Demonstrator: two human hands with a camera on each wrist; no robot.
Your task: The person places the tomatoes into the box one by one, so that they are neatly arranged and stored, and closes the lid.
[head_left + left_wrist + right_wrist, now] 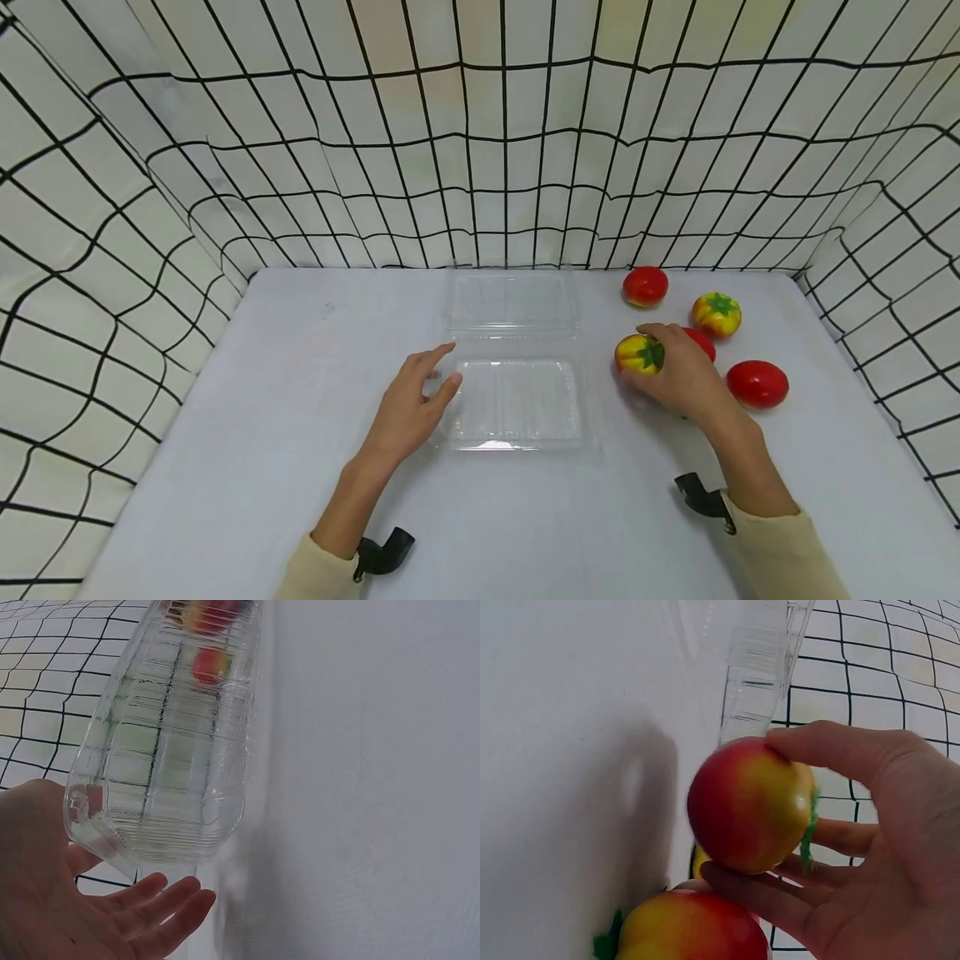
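Observation:
My right hand pinches a red-and-yellow toy tomato between thumb and fingers. Its green leafy top faces up in the head view, and a shadow lies beside it in the right wrist view. My left hand is at the left side of a clear plastic clamshell box, fingers loosely spread and holding nothing; whether it touches the rim I cannot tell. The box lies open, its lid folded back toward the far netting. No fruit shows inside the box.
Around my right hand lie a red tomato, a yellow-red one, another red one and one partly hidden behind the hand. Black wire grid over pale walls borders the white table at the back and sides.

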